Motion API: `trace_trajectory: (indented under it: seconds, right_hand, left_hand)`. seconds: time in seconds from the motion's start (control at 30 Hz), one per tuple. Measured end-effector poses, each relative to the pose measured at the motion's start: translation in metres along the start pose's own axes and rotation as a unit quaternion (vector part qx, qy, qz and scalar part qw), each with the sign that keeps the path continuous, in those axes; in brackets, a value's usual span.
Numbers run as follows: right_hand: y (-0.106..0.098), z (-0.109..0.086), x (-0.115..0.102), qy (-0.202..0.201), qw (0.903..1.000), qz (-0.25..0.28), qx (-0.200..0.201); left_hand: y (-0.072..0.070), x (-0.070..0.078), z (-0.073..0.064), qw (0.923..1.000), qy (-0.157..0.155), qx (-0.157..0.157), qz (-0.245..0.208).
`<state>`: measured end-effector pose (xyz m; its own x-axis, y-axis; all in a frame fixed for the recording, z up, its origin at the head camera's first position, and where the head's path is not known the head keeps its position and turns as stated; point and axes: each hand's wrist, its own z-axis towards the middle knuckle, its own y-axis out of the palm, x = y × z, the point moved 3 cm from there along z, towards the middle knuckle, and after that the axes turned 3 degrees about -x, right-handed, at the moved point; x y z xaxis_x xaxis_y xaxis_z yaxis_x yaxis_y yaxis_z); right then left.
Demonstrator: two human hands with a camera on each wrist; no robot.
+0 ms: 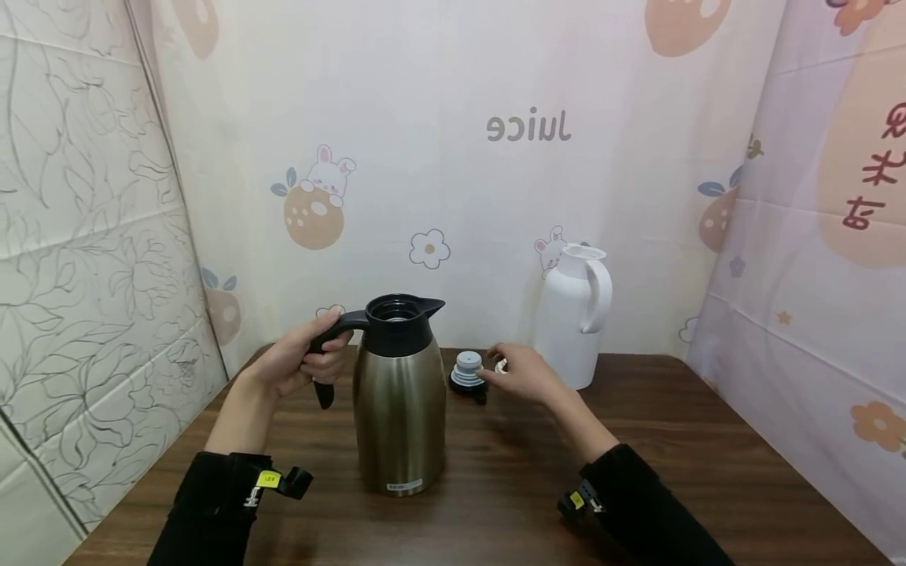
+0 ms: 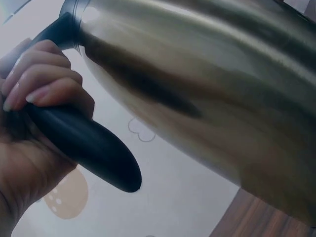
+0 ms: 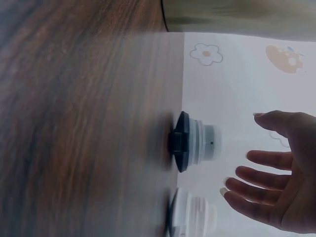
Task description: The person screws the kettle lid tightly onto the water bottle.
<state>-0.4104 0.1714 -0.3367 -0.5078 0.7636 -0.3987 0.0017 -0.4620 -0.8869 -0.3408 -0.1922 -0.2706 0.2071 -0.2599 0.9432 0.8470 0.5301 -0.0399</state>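
Dark wood table (image 1: 637, 472), cartoon-print walls – left hand (image 1: 297, 365) fingers clamp jug handle (image 1: 333, 330), right hand (image 1: 520, 373) fingers apart

Dark brown wooden table (image 1: 679, 440) with visible grain, set in a corner. Behind, a pale cloth backdrop (image 1: 453, 71) printed with orange fruit, a bunny (image 1: 329, 170), small flowers (image 1: 429, 248) and the mirrored word "Juice" (image 1: 528, 126). On the right, a pinkish curtain (image 1: 800, 259) with orange shapes and red characters. On the left, a white panel (image 1: 78, 204) with grey line-drawn flowers. Soft, even light, faint shadows on the wood.
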Motion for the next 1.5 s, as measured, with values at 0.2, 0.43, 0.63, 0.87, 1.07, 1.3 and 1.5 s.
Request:
trace_trajectory:
  seconds: [0.2, 0.43, 0.63, 0.87, 1.07, 1.3, 1.5]
  right_hand:
    - [0.011, 0.016, 0.004, 0.015, 0.9997, -0.018, 0.005]
    - [0.027, 0.034, 0.009, 0.033, 0.9992, -0.019, -0.009]
    - [0.038, 0.044, 0.010, 0.049, 0.9982, -0.030, -0.016]
    - [0.049, 0.054, 0.009, 0.038, 0.9985, -0.030, -0.026]
    - [0.056, 0.058, 0.008, 0.042, 0.9979, -0.035, -0.034]
    - [0.055, 0.059, 0.009, 0.055, 0.9970, -0.035, -0.043]
    - [0.049, 0.053, 0.005, 0.046, 0.9973, -0.025, -0.052]
  left_hand:
    - [-0.002, -0.003, -0.002, 0.9996, 0.023, -0.013, -0.014]
    - [-0.001, -0.006, -0.003, 0.9979, 0.041, -0.035, -0.037]
    - [-0.001, -0.007, -0.005, 0.9983, 0.035, -0.031, -0.034]
    - [-0.001, -0.007, -0.005, 0.9989, 0.024, -0.022, -0.033]
    - [-0.001, -0.007, -0.003, 0.9984, 0.030, -0.033, -0.036]
    - [-0.001, -0.006, -0.001, 0.9985, 0.029, -0.035, -0.032]
    - [-0.002, -0.005, -0.001, 0.9985, 0.030, -0.037, -0.026]
